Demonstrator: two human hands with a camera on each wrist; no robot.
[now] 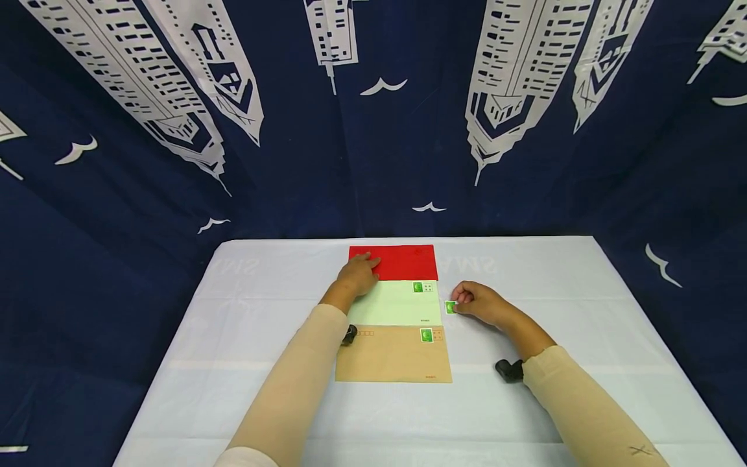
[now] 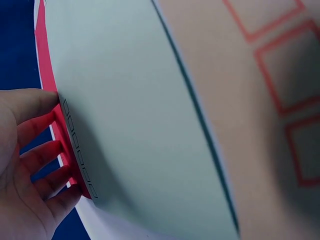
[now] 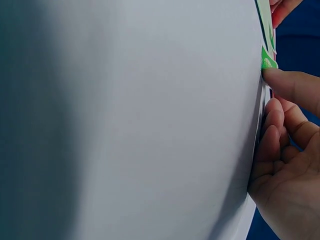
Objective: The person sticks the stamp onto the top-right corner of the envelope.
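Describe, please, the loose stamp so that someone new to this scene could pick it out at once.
On the white table three envelopes lie in a column: red envelope farthest, pale green envelope in the middle, brown envelope nearest. Just right of the pale green one, the right hand touches a small green stamp. Unlike the two stamps already on envelopes, it lies on the bare tablecloth.

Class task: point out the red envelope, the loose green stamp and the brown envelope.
red envelope (image 1: 408, 261), head view, bare right half.
loose green stamp (image 1: 450, 307), head view, its face.
brown envelope (image 1: 392, 357), head view, centre.
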